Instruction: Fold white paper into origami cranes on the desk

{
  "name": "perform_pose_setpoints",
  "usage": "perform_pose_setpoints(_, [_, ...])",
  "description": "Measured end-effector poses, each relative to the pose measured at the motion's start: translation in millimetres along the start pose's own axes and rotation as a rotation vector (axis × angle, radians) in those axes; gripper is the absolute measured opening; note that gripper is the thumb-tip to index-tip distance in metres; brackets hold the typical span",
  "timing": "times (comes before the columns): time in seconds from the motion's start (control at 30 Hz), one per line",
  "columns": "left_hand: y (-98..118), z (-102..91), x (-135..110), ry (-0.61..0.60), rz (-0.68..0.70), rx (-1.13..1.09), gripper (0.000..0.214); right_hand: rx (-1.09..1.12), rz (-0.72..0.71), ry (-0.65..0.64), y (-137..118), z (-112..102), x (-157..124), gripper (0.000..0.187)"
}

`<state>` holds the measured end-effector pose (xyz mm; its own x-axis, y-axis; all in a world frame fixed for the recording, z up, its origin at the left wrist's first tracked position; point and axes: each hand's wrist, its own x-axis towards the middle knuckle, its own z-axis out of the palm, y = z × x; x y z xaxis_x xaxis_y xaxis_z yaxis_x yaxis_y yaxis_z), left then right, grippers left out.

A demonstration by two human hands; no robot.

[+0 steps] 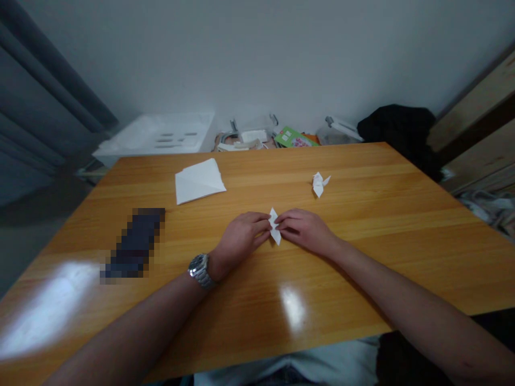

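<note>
A small piece of folded white paper [275, 234], pointed at its far and near ends, is at the middle of the wooden table [341, 279]. From the left, my left hand [243, 233] has its fingers closed on the paper's edge; a metal watch [201, 271] is on that wrist. On the opposite side, my right hand [306, 229] grips the other edge with bent fingers. The fingertips cover parts of the paper's sides. Farther back to the right sits a folded white paper figure [318, 185], which neither hand touches.
A stack of white paper [199, 181] lies at the back left. Nearer the left edge is a dark pixelated rectangle [137, 241]. Beyond the table are a white tray-like box [161, 131], a green booklet [293, 138] and a black bundle [396, 128].
</note>
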<state>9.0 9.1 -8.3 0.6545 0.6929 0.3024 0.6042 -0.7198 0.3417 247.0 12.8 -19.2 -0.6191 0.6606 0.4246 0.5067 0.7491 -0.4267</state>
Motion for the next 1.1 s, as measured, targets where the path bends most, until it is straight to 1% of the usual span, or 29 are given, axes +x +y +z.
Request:
perform_pose_setpoints(0.2, [0.5,0.8,0.5,0.010,-0.011,-0.025,0.017,0.065,0.043,0.011,-1.1,-0.5,1.4,0.007])
perform_pose_setpoints(0.47, [1.0,1.2,2.1,0.013,-0.024,-0.041,0.014,0.007,0.007,-0.017,-4.8,-2.2,3.7,0.008])
perform_pose_setpoints(0.73, [1.5,5.3,4.4,0.050,-0.055,-0.097,0.015,0.152,0.084,0.036,-2.2,0.2,5.2,0.011])
perform_pose_setpoints(0.93, [1.4,7.9,7.3,0.067,-0.101,-0.170,0.008,0.173,0.115,0.010,-1.0,-2.0,7.7,0.009])
perform_pose_setpoints(1.0, [1.2,8.2,8.0,0.074,-0.111,-0.193,0.008,0.168,0.141,0.010,-2.5,-2.9,8.1,0.008])
perform_pose_setpoints(1.1, [0.5,8.1,9.0,0.086,-0.124,-0.219,0.007,0.199,0.259,0.050,-4.8,-1.5,7.6,0.006])
